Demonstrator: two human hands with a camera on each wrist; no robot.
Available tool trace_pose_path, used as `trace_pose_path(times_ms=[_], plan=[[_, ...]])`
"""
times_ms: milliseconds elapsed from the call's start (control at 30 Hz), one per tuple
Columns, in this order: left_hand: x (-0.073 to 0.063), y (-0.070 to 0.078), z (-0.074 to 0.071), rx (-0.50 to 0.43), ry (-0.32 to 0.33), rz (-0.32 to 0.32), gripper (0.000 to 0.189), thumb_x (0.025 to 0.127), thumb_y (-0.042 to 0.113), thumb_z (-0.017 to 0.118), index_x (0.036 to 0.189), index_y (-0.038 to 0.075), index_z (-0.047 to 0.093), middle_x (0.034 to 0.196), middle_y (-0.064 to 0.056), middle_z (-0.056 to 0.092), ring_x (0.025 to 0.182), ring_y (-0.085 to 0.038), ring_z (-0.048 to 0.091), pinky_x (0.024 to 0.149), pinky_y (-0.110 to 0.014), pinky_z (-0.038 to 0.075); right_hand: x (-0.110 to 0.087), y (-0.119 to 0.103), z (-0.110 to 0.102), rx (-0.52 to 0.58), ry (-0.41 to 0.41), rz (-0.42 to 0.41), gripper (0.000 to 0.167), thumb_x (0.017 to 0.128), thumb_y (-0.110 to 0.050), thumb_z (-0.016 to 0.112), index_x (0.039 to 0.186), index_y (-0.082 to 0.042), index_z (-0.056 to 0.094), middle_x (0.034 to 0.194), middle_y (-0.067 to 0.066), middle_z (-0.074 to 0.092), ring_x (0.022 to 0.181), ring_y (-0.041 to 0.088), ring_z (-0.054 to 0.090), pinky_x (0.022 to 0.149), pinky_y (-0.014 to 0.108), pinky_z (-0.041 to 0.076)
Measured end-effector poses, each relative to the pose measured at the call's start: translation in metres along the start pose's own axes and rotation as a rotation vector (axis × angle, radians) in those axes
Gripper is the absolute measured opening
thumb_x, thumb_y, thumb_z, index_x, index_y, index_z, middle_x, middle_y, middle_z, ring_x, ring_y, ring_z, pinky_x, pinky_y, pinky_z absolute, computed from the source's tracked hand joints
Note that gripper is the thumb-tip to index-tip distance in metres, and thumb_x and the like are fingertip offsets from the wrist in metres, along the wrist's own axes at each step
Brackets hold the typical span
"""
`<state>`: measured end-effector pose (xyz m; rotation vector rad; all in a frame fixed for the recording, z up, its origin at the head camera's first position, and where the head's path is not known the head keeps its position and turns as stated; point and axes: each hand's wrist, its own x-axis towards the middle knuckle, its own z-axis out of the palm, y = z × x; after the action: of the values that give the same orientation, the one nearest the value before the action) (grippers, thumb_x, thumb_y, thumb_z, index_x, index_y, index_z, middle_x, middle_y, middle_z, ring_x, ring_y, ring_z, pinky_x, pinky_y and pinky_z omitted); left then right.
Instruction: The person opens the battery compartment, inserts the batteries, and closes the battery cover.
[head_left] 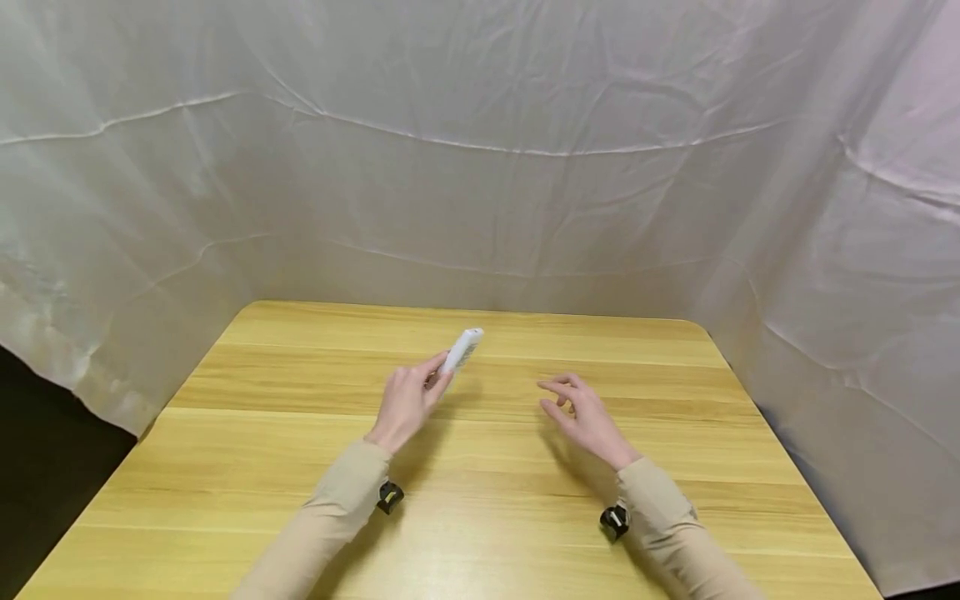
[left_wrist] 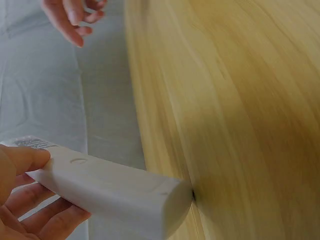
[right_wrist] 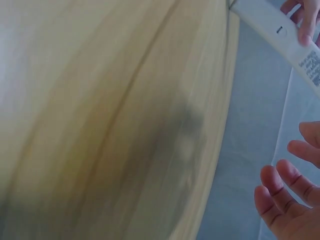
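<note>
My left hand [head_left: 406,403] grips a white remote control [head_left: 463,348], thumb on one face and fingers curled round the other side. It is held tilted above the table. In the left wrist view, the long white body of the remote control [left_wrist: 112,182] shows a small oval notch and a printed label partly under the thumb. The right wrist view shows that notched, labelled face of the remote control [right_wrist: 272,27] too; its other face is hidden. My right hand [head_left: 588,419] hovers over the table to the right, fingers loosely bent, apart from the remote control and holding nothing.
A wooden table [head_left: 495,517] with rounded far corners lies under both hands. Pale, creased cloth [head_left: 480,192] hangs behind it and along both sides. Each wrist wears a small black camera, one on the left wrist [head_left: 390,497] and another on the right wrist [head_left: 614,522].
</note>
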<state>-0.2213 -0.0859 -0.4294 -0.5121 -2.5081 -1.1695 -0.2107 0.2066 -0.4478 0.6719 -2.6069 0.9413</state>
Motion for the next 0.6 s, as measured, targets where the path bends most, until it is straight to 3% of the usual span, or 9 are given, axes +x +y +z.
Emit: trace_pose_path(times_ms=[100, 300, 433, 600], plan=[[0.0, -0.002, 0.002, 0.11, -0.016, 0.066, 0.037, 0.097, 0.011, 0.064, 0.132, 0.0, 0.063, 0.085, -0.021, 0.075, 0.042, -0.007, 0.04, 0.035, -0.014, 0.036, 0.0, 0.004, -0.004, -0.019, -0.002, 0.012, 0.033, 0.095, -0.011, 0.069, 0.125, 0.001, 0.067, 0.116, 0.018, 0.065, 0.082, 0.015, 0.057, 0.06, 0.017, 0.047], [0.003, -0.006, 0.011, 0.309, -0.018, 0.226, 0.031, 0.094, 0.01, 0.069, 0.124, 0.004, 0.069, 0.072, -0.007, 0.073, 0.044, -0.002, 0.035, 0.037, -0.01, 0.03, -0.001, 0.009, -0.01, -0.052, -0.039, 0.061, 0.034, 0.097, -0.015, 0.067, 0.128, -0.001, 0.067, 0.12, 0.018, 0.064, 0.08, 0.013, 0.054, 0.062, 0.018, 0.045], [0.005, -0.007, 0.018, 0.413, -0.043, 0.275, 0.031, 0.093, 0.012, 0.07, 0.124, 0.009, 0.07, 0.076, -0.007, 0.075, 0.043, -0.005, 0.041, 0.037, -0.012, 0.033, -0.001, 0.011, -0.012, -0.07, -0.056, 0.075, 0.034, 0.098, -0.017, 0.066, 0.128, -0.002, 0.066, 0.121, 0.018, 0.063, 0.08, 0.012, 0.053, 0.064, 0.019, 0.044], [0.006, -0.008, 0.029, 0.629, -0.071, 0.335, 0.032, 0.094, 0.014, 0.07, 0.126, 0.017, 0.068, 0.104, -0.01, 0.079, 0.05, -0.015, 0.062, 0.037, -0.017, 0.044, -0.002, 0.015, -0.012, -0.071, -0.043, 0.074, 0.034, 0.096, -0.015, 0.067, 0.127, -0.001, 0.067, 0.121, 0.02, 0.064, 0.083, 0.016, 0.058, 0.065, 0.02, 0.046]])
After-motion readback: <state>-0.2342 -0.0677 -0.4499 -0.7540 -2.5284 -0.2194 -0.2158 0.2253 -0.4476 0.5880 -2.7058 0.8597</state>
